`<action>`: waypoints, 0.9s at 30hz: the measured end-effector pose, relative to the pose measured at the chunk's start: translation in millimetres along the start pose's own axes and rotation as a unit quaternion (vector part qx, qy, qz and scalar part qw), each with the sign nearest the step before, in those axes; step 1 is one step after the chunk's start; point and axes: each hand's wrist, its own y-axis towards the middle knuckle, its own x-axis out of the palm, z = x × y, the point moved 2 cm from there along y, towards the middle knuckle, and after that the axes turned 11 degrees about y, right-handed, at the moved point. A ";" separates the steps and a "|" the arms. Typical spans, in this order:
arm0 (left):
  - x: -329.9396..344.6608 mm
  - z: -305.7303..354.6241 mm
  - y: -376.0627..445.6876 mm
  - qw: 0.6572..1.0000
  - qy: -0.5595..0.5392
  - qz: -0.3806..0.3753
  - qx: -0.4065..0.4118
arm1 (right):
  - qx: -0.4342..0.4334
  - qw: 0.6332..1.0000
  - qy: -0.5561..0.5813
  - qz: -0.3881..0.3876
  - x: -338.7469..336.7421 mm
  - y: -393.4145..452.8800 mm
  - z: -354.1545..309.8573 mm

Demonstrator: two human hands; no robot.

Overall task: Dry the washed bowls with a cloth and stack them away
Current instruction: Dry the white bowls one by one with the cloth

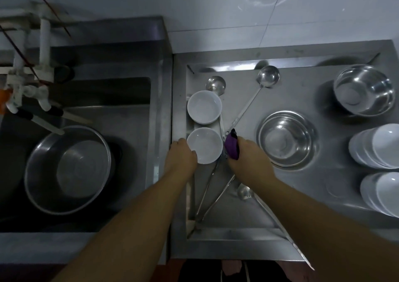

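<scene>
The white bowl (204, 145), mouth upward, is gripped at its 8 o'clock rim by the left hand (181, 153); a purple cloth (231, 146) is clenched in the right hand (248, 155) at 3 o'clock. A second white bowl (204, 107) sits at 12 o'clock, with ladles (246, 111) crossing alongside.

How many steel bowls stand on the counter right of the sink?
2: one steel bowl right of the right hand, another steel bowl at the far right.

Dim, soft picture; glare on steel, edges perhaps bowed.
</scene>
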 end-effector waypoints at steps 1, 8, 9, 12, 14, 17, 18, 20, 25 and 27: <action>1.6 1.2 4.4 1.000 0.005 -0.001 -0.005 | 0.000 1.000 0.001 0.000 0.6 2.3 0.4; 1.2 4.4 31.3 0.998 -0.001 -0.009 -0.064 | 0.031 0.995 0.097 0.023 4.0 -1.1 12.9; -0.7 4.4 32.9 0.998 -0.007 -0.012 -0.069 | 0.033 0.993 0.106 0.028 3.5 -2.7 12.6; -9.0 5.1 31.7 0.997 -0.034 -0.013 -0.062 | 0.039 0.989 0.135 0.043 -1.3 -8.5 8.6; -16.0 3.8 28.2 0.997 -0.051 -0.012 -0.055 | 0.047 0.985 0.158 0.057 -6.7 -12.3 4.3; -28.2 0.3 18.1 0.994 -0.093 -0.010 -0.060 | 0.057 0.978 0.189 0.066 -15.2 -19.0 -4.4; -32.8 -0.5 13.5 0.992 -0.108 -0.007 -0.063 | 0.060 0.974 0.207 0.066 -17.9 -21.2 -7.7; -43.1 -0.8 2.1 0.988 -0.139 0.006 -0.070 | 0.060 0.968 0.236 0.065 -23.7 -26.1 -14.8; -70.1 3.7 -36.7 0.967 -0.242 0.017 -0.074 | 0.044 0.951 0.300 0.060 -41.4 -41.4 -46.4; -81.7 9.1 -53.3 0.954 -0.291 0.000 -0.067 | 0.022 0.944 0.322 0.067 -53.2 -46.0 -64.5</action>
